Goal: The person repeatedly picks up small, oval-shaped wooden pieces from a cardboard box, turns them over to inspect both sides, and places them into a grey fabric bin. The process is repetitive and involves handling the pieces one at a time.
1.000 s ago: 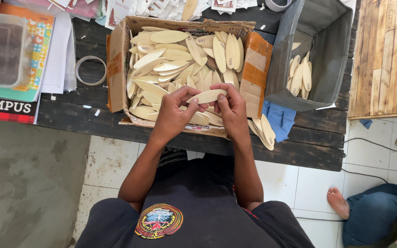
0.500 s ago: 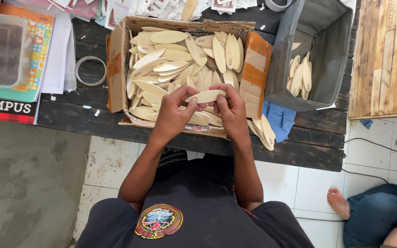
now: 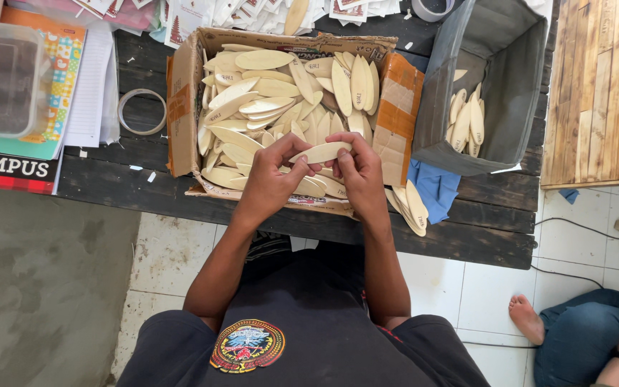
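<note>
Hands on one wooden blank, over the box

Left hand (image 3: 270,179) and right hand (image 3: 356,172) both pinch one pale leaf-shaped wooden blank (image 3: 322,152), centre of frame, held flat just above the cardboard box (image 3: 180,115). Fingertips at each end, thumbs on top; neither hand clenched, both grasping the piece.

Doing it well, by my read:
- Keep grip at the tips, w/ light pressure; the piece looks thin and prob. snaps if bent.
- Hold it over the box so a drop lands in the pile of blanks (image 3: 266,107), not off the counter (image 3: 467,229) edge.
- Turn it to check both faces and edges before letting go w/ either hand.
- Loose blanks (image 3: 410,208) sit at lower right of the box, near the counter edge; elbows clear of them.
- Grey bin (image 3: 510,86), upper right, holds a few more blanks; reach is short from the right hand.
</note>
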